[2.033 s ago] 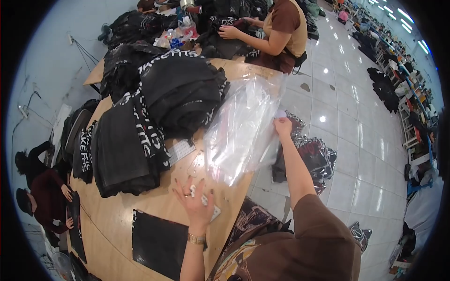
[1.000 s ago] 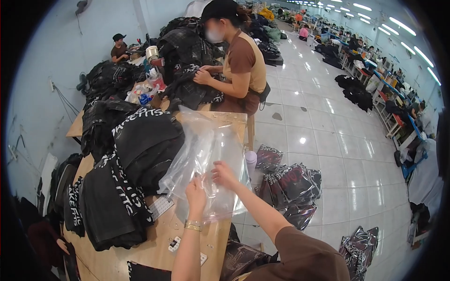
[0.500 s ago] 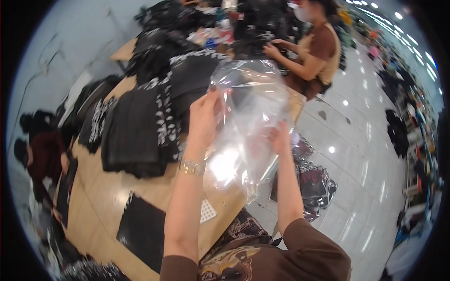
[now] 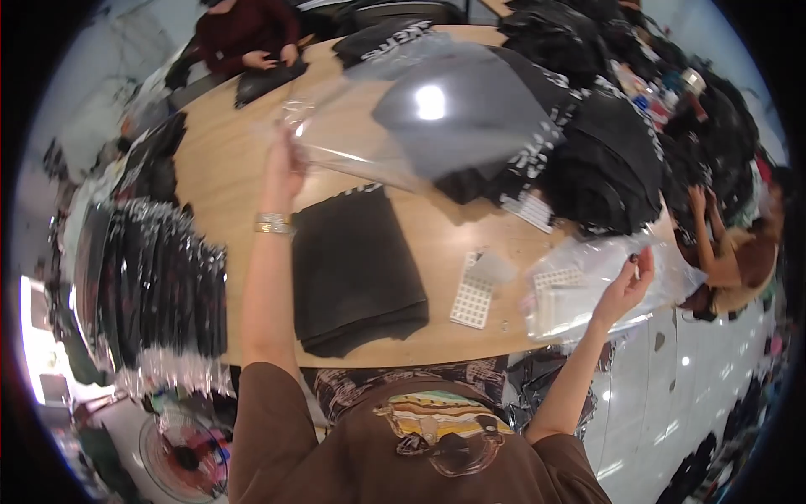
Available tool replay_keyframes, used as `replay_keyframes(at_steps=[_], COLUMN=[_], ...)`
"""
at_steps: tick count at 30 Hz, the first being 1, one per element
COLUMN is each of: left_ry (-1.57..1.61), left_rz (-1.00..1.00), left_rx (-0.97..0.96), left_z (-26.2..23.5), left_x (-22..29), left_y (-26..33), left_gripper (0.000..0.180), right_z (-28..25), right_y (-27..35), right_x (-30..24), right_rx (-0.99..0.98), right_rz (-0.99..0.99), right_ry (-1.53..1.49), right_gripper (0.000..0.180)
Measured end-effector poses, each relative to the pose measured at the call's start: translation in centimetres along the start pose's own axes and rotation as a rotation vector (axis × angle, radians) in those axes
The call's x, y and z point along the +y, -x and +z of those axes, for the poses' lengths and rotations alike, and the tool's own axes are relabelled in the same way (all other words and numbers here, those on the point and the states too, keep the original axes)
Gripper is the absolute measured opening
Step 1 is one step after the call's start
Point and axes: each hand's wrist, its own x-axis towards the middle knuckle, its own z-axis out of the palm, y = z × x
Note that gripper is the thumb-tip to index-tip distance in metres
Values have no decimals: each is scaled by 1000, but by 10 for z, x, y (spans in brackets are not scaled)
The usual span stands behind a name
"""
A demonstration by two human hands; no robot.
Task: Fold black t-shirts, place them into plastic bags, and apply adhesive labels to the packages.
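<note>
A clear plastic bag (image 4: 344,155) stretches out to the right from my left hand (image 4: 290,164), which grips its left end above the table. Dark garments show through the bag. Below it, in front of me, lies a folded black garment (image 4: 361,277). My right hand (image 4: 625,290) is over a pile of clear plastic bags (image 4: 588,307) at the table's right edge. Its fingers are curled, with a small dark spot at the tips; what they hold, if anything, I cannot make out. A white sheet of small stickers (image 4: 470,307) lies between the garment and the pile.
Stacks of black printed garments (image 4: 604,160) cover the far right of the wooden table (image 4: 227,160). Bagged garments (image 4: 151,286) stand in a row at the left. Co-workers are at the far left and right. A fan (image 4: 180,454) stands at lower left.
The view has swung left to the table. My right hand has let go of the clear bag and moved to the bag pile; my left hand has carried the bag over the table.
</note>
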Motion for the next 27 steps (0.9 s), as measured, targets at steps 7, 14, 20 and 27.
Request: replay_keyframes(at_steps=[7,14,20,27], left_ry=[-380,-1688,-1811,-1690], left_rz=[793,1298,628,544], left_rx=[601,268,-48,-7], left_z=[-114,-76,-70,-84], left_x=[140,64,-95,-114], left_y=[53,60,77,111], left_gripper=[33,13,48,74], right_z=[127,72,34,38], right_y=[97,62,34,25], right_x=[-116,-296,-308,-306], right_rx=[-1148,-2133,-2263,-2590], right_rz=[171,-403,-631,-780], right_ry=[-519,-1938,-1790,-1604], right_gripper=[18,29,24,21])
